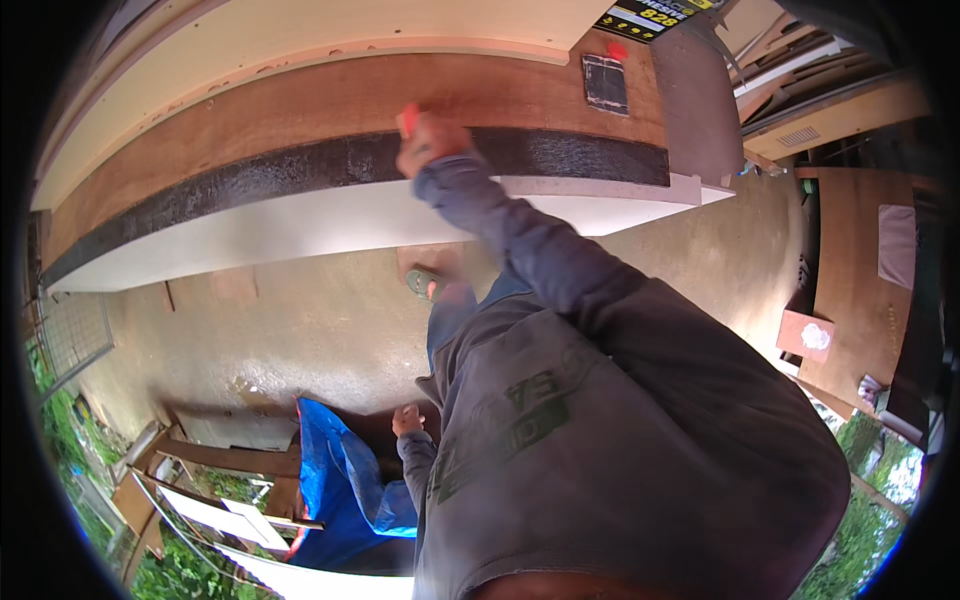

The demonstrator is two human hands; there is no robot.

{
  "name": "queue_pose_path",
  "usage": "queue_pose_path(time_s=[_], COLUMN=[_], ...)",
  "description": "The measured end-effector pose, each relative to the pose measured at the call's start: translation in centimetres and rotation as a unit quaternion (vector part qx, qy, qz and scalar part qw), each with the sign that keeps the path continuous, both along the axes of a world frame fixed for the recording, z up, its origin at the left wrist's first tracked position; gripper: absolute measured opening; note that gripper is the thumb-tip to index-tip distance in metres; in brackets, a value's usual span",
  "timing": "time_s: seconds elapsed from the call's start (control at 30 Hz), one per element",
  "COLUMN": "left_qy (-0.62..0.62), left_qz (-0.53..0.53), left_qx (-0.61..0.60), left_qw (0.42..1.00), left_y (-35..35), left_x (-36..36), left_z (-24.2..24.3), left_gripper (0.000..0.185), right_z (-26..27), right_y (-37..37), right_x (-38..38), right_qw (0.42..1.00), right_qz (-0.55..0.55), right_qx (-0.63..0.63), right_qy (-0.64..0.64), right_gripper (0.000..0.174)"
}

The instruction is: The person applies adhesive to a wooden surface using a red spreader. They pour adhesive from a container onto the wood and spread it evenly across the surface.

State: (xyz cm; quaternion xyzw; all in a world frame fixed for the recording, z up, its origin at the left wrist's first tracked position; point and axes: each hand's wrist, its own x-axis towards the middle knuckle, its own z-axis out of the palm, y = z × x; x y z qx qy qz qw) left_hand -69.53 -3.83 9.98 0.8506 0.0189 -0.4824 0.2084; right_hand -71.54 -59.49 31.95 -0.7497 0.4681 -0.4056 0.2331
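My right hand (431, 142) is blurred and closed around a small red-orange object (409, 120), whose kind I cannot tell. It is over a long black strip (322, 161), glossy in places, lying along the near edge of a brown wooden board (300, 97). Below the strip runs a long white panel (300, 217). Near the board's right end is a small black rectangular piece (605, 84), with a red spot (617, 50) beside it. My left hand (409, 420) hangs low at my side, fingers loosely curled, near a blue tarpaulin (337, 472); nothing shows in it.
A pale panel (300, 37) lies along the board's far side. A black adhesive container (645, 19) is at the top right, near stacked wood offcuts (795, 67). A wooden bench (855, 262) stands at the right. My sandalled foot (422, 283) is on the concrete floor (300, 322).
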Motion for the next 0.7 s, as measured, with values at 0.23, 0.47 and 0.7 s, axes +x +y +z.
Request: queue_pose_path(time_s=[0.23,0.47,0.7], left_qy=[-0.008,0.055,0.032], left_qz=[-0.047,-0.029,-0.198], left_qx=[0.015,-0.034,-0.084], left_qw=[0.999,0.997,0.976], left_y=[5.7,-1.5,-15.0], left_x=[7.5,14.0,12.5], left_z=[-2.1,-5.9,-5.1], left_gripper=[0.030,0.027,0.033], right_z=[5.2,4.7,3.5], right_y=[6.1,3.7,0.7], right_x=[18.2,-6.7,-36.0], right_qw=[0.952,0.995,0.900], right_qz=[0.181,0.029,-0.387], right_qx=[0.243,-0.036,0.103], right_qy=[0.039,-0.091,0.171], right_gripper=[0.025,0.014,0.024])
